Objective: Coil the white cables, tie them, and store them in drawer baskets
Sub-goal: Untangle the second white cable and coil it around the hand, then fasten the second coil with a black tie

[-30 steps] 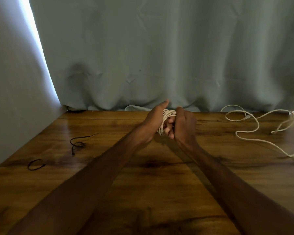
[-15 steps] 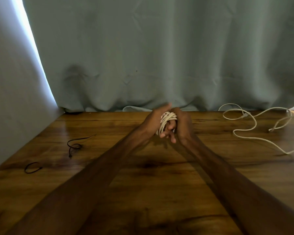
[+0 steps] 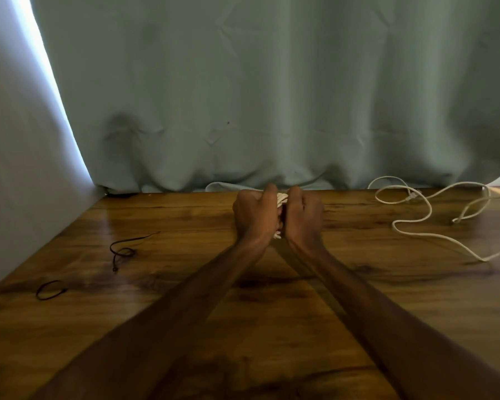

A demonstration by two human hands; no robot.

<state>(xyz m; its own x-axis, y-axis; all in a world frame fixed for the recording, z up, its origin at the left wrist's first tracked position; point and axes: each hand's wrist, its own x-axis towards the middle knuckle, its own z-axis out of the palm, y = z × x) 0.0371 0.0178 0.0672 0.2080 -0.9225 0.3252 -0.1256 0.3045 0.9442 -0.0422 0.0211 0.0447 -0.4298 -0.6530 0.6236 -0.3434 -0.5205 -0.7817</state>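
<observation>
White cable coil (image 3: 282, 199) (mostly hidden), between left hand (image 3: 254, 216) and right hand (image 3: 303, 216), both apparently gripping it

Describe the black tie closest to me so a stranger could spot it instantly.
On the wooden table, look to the left side by the pale wall. Two black ties lie there; the nearer black tie is a small closed loop, while the farther black tie has a long loose tail.

Home interior: wooden table (image 3: 358, 313) against pale curtain (image 3: 272, 96).
</observation>
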